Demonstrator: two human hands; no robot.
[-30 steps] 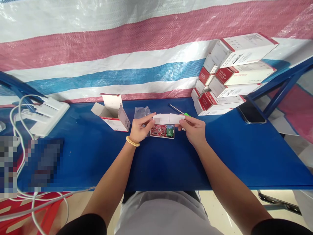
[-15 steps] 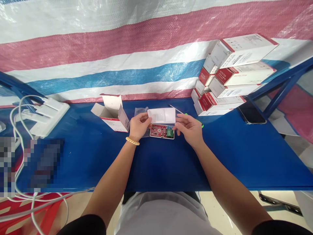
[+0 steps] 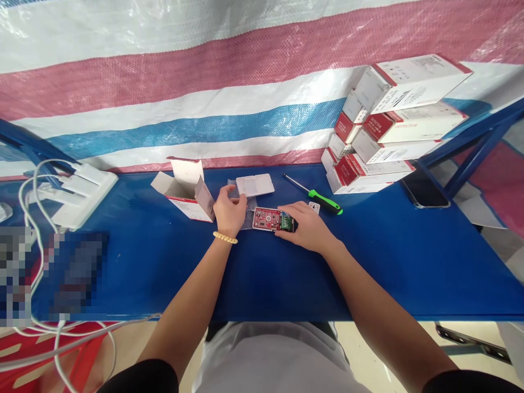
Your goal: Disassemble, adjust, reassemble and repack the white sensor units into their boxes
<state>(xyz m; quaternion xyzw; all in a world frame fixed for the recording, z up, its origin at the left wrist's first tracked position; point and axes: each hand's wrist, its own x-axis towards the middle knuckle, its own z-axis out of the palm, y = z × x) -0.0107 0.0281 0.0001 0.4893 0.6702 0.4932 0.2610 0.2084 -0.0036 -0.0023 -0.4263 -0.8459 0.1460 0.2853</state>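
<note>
An opened device lies on the blue table: a red circuit board (image 3: 267,218) in a white housing, with a green part (image 3: 285,221) at its right end. My right hand (image 3: 305,224) is closed round that right end, fingers at the far edge and thumb at the near edge. My left hand (image 3: 230,214) is beside the device's left end, its fingers curled; whether anything is in them is hidden. Just behind it the white cover (image 3: 256,185) rests on the table, partly over a clear plastic bag (image 3: 248,218).
A screwdriver (image 3: 323,202) with a green and black handle lies behind my right hand, near a small white piece (image 3: 314,207). An open carton (image 3: 190,199) stands left. Stacked boxes (image 3: 376,169) and a phone (image 3: 426,185) are right; a power strip (image 3: 88,199) is far left.
The white cover has left my left hand and lies on the table further back. My right hand has moved in and closed on the device's right end, uncovering the screwdriver.
</note>
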